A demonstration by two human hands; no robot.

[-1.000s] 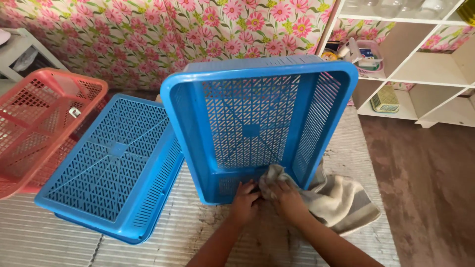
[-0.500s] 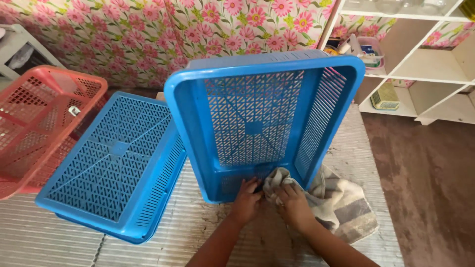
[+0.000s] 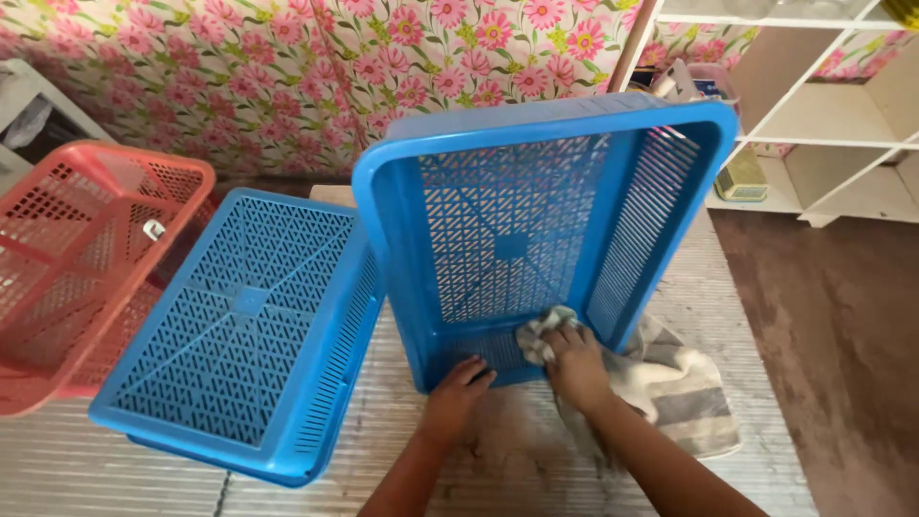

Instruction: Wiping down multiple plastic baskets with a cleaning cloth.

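Work in hand: you are wiping the inside of the tilted blue perforated plastic basket [image 3: 536, 230], which stands on its lower edge in the middle of the frame, its open side facing you.
Right hand: your right hand [image 3: 574, 359] is clenched on the beige and grey striped cloth [image 3: 670, 378], pressing a bunched corner of it into the basket's lower right inner corner.
Left hand: your left hand [image 3: 458, 388] grips the basket's lower rim, fingers curled over the edge, steadying it.
Cloth: most of it trails out of the basket to the lower right, lying on the ribbed grey mat [image 3: 402, 440].
Done, by my judgement: only the bottom corner is under the cloth; I cannot tell which walls are already wiped.
Left, by my judgement: the upper walls, the lattice floor and the outside look untouched by the cloth now.
Nearby: a second blue perforated basket [image 3: 244, 330] lies upside down at lower left, just beside the first; a red perforated plastic basket [image 3: 77, 268] sits at far left.
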